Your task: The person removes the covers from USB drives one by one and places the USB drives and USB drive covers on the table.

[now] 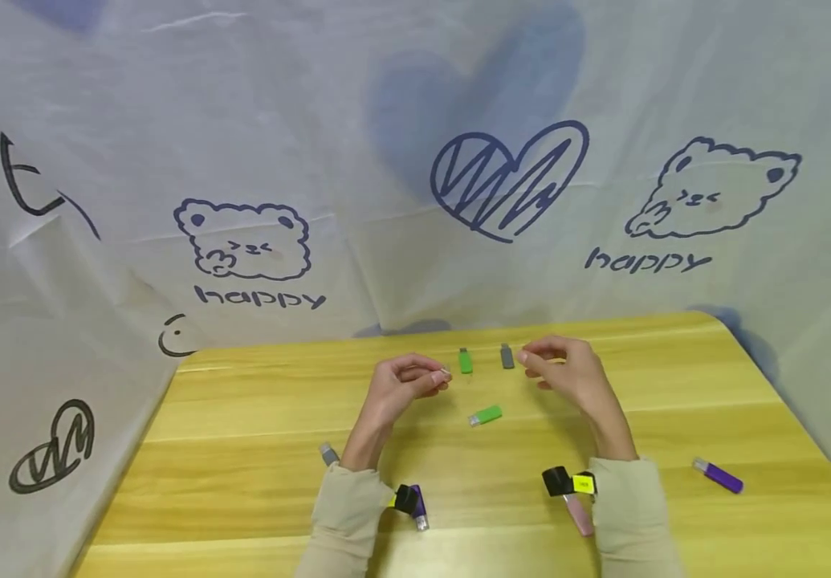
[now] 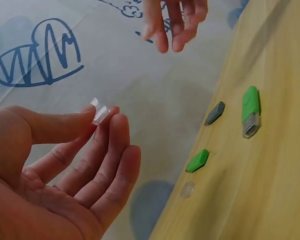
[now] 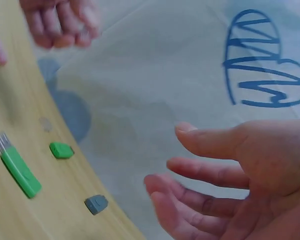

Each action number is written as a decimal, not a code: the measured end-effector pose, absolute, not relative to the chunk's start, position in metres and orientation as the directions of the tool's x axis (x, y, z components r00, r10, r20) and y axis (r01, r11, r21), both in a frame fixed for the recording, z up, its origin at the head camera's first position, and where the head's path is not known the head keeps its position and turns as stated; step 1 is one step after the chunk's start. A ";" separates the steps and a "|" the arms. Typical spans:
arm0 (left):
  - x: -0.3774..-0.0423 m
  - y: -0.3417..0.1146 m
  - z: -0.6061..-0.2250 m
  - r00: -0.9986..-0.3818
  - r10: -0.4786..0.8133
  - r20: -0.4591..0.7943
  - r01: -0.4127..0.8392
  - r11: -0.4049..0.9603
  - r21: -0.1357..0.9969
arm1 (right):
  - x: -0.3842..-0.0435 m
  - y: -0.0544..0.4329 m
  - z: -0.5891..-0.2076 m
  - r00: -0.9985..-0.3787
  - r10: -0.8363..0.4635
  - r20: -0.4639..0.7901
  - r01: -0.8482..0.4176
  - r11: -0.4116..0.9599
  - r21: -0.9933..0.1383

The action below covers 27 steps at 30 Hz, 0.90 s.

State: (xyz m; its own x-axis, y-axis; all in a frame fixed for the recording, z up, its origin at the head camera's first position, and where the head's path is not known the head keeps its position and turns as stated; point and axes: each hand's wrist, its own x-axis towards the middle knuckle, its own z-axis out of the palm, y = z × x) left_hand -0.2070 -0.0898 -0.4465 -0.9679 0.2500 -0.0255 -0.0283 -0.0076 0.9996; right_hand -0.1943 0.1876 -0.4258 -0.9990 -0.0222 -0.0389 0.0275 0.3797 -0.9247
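Observation:
My left hand (image 1: 408, 384) pinches a small clear plastic cap (image 2: 100, 112) between thumb and fingertips, held up over the far part of the table. Opposite it, my right hand (image 1: 567, 373) hovers with relaxed fingers and nothing in them, just right of a grey USB stick (image 1: 507, 356). Between the hands a green USB stick (image 1: 465, 360) lies near the back edge, with a clear cap (image 2: 188, 189) beside it on the wood. Closer to me lies another green USB stick (image 1: 486, 415), a clear cap over its metal plug.
A second grey stick (image 1: 328, 453) is partly behind my left forearm. Purple USB sticks lie by the left wrist (image 1: 419, 507) and at the right (image 1: 718, 475). Near the right wrist camera is a pink stick (image 1: 580, 518). A printed white cloth (image 1: 386, 265) hangs behind the wooden table (image 1: 242, 449).

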 end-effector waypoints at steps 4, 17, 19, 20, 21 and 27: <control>-0.207 -0.088 -0.448 -0.966 0.258 -0.032 -0.029 0.016 0.999 | -0.173 0.187 -0.426 -0.999 -0.006 -0.037 0.033 0.317 -0.948; -0.236 -0.047 -0.443 -0.939 0.332 -0.090 -0.023 0.201 0.979 | -0.148 0.209 -0.430 -0.986 0.136 -0.096 0.123 0.210 -0.970; -0.245 -0.037 -0.440 -0.934 0.338 -0.115 -0.025 0.260 0.965 | -0.146 0.216 -0.430 -0.985 0.150 -0.091 0.120 0.201 -0.972; -0.250 -0.032 -0.440 -0.933 0.339 -0.120 -0.016 0.295 0.955 | -0.145 0.221 -0.430 -0.983 0.162 -0.089 0.120 0.192 -0.974; -0.254 -0.027 -0.439 -0.932 0.342 -0.122 -0.005 0.325 0.946 | -0.143 0.225 -0.430 -0.980 0.177 -0.089 0.122 0.185 -0.975; -0.278 -0.003 -0.445 -0.939 0.331 -0.088 0.115 0.547 0.830 | -0.134 0.248 -0.434 -0.959 0.260 -0.115 0.149 0.113 -0.982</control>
